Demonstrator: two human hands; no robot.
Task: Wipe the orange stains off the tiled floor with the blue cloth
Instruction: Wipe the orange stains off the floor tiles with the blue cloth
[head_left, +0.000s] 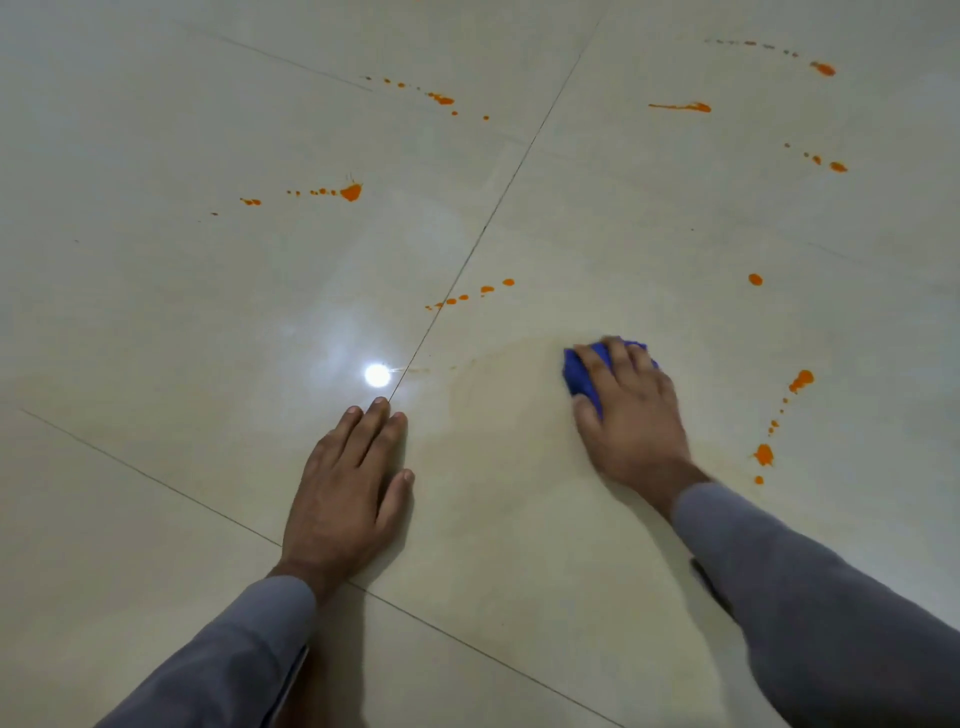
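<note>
My right hand (631, 415) grips the bunched blue cloth (581, 376) and presses it on the tiled floor (208, 312). A pale smeared patch (498, 384) lies just left of the cloth. My left hand (348, 483) rests flat on the floor, fingers straight, beside a tile joint. Orange stains lie around: a row of drops (467, 296) ahead of the cloth, a trail (779, 421) to the right of my right hand, a single spot (755, 279), a splash (350, 192) further left, and several streaks at the far side (685, 107).
Dark grout lines (493, 213) cross the glossy cream tiles. A bright lamp reflection (377, 375) shines just ahead of my left fingertips. Grey sleeves cover both forearms.
</note>
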